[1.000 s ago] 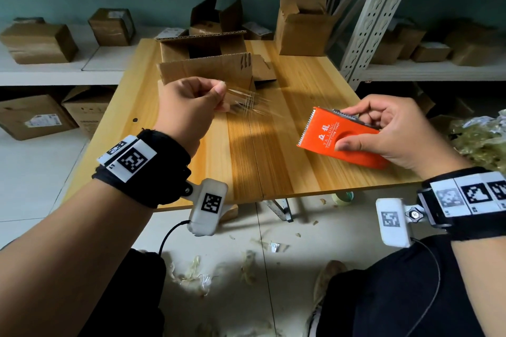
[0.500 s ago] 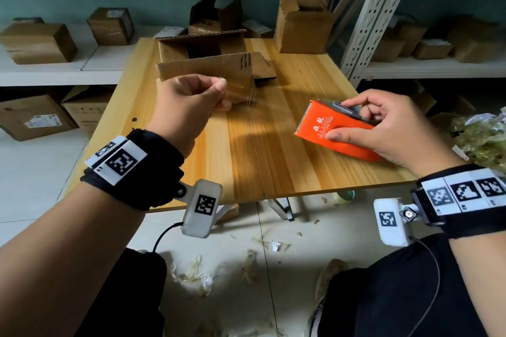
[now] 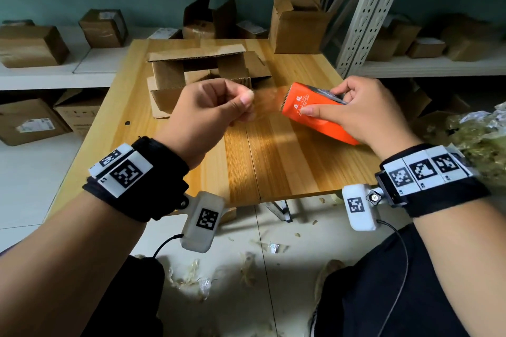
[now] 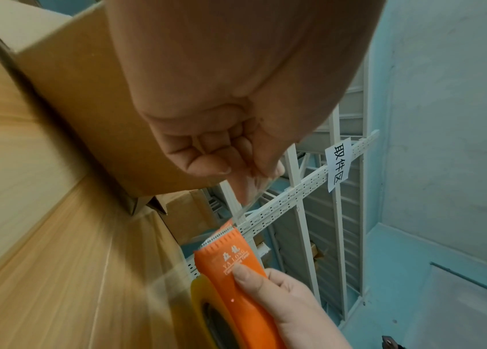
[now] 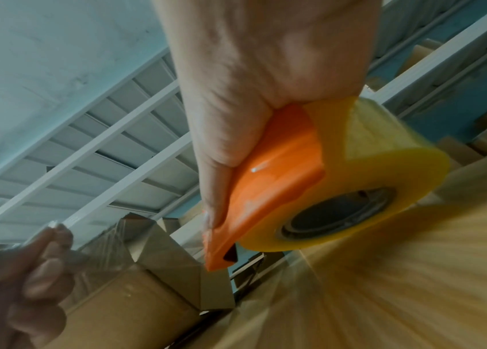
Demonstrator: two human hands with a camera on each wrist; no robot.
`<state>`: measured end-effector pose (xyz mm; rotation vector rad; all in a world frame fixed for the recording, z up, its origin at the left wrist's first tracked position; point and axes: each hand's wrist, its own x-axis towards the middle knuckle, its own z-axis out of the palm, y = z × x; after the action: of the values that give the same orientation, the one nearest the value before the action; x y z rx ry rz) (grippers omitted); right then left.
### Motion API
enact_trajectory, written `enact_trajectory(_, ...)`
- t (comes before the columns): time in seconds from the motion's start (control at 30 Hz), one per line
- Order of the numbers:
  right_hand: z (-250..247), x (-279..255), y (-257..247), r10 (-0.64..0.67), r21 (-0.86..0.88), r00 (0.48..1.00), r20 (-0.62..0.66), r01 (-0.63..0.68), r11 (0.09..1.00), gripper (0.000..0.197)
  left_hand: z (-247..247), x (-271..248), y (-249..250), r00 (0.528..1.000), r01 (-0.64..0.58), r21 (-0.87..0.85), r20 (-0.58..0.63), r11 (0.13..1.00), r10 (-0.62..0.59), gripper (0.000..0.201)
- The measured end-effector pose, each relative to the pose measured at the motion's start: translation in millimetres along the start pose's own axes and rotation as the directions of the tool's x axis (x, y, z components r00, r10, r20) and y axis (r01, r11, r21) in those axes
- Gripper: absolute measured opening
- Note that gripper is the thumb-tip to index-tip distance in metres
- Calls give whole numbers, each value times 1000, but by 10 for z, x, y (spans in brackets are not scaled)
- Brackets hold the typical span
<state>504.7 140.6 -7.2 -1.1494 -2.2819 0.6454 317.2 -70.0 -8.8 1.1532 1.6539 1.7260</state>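
Observation:
My right hand [image 3: 353,109] grips an orange tape dispenser [image 3: 315,115] above the wooden table [image 3: 273,161]; its thumb lies on the orange cover. A yellowish roll of clear tape [image 5: 364,189] sits in the dispenser [image 5: 269,189]. My left hand [image 3: 219,107] pinches the free end of the clear tape strip [image 3: 267,102] between thumb and fingers, just left of the toothed edge. The strip [image 4: 248,191] runs from my left hand [image 4: 221,151] down to the dispenser [image 4: 233,264]. An open cardboard box [image 3: 202,74] stands behind my hands.
More cardboard boxes stand at the table's far edge [image 3: 298,22] and on the white shelves [image 3: 30,44]. A perforated metal rack upright [image 3: 364,13] rises at the back right. Crumpled plastic [image 3: 482,134] lies to the right. Scraps litter the floor [image 3: 246,262].
The right hand brought the dispenser left and up towards the left hand, so the strip between them is now short. The left hand shifted right and slightly up.

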Motion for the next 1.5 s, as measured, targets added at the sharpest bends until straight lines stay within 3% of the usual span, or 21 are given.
enact_trajectory(0.33,172,-13,-218,39,-197,999,2,-38,980,74,51,-5,-18,994,85,13,74,996,-86,8)
enact_trajectory(0.43,253,-12,-281,57,-367,998,-24,-62,928,72,10,-54,85,991,64,-59,125,996,-56,7)
enact_trajectory(0.5,185,65,-204,123,-453,990,-64,-138,880,76,-88,-83,217,988,-13,-161,147,987,37,6)
enact_trajectory(0.57,75,143,-62,192,-398,979,-74,-205,894,80,-235,-70,289,993,-54,-197,95,979,74,5)
enact_trajectory(0.67,35,122,41,194,-298,981,-16,-190,935,81,-348,-32,235,999,18,-202,42,979,-10,10)
enact_trajectory(0.77,131,33,-56,161,-386,986,-34,-162,908,85,-336,-46,237,994,92,-258,86,962,-72,22)
enact_trajectory(0.83,167,-9,-158,71,-419,991,-112,-112,901,75,-342,-54,261,990,107,-322,125,941,-70,24)
enact_trajectory(0.9,190,-55,-262,-117,-260,978,-172,69,963,51,-351,-40,263,985,124,-399,157,908,-66,24)
enact_trajectory(0.97,230,-154,-426,-241,113,963,-118,255,960,29,-354,-23,247,977,163,-479,198,862,-75,20)
enact_trajectory(1.03,293,-298,-618,-320,460,946,58,259,849,27,-335,-23,242,962,220,-563,263,797,-79,9)
enact_trajectory(1.1,373,-414,-761,-389,650,898,203,173,740,31,-303,-27,235,940,281,-625,334,728,-76,3)
enact_trajectory(1.2,445,-489,-854,-428,772,843,325,25,635,39,-262,-28,205,914,340,-667,401,663,-65,6)
enact_trajectory(1.3,439,-468,-866,-397,822,828,395,-125,556,48,-244,-14,177,893,385,-674,444,630,-70,15)
enact_trajectory(1.5,386,-417,-796,-393,820,794,464,-216,530,35,-216,-9,155,862,423,-672,506,608,-41,15)
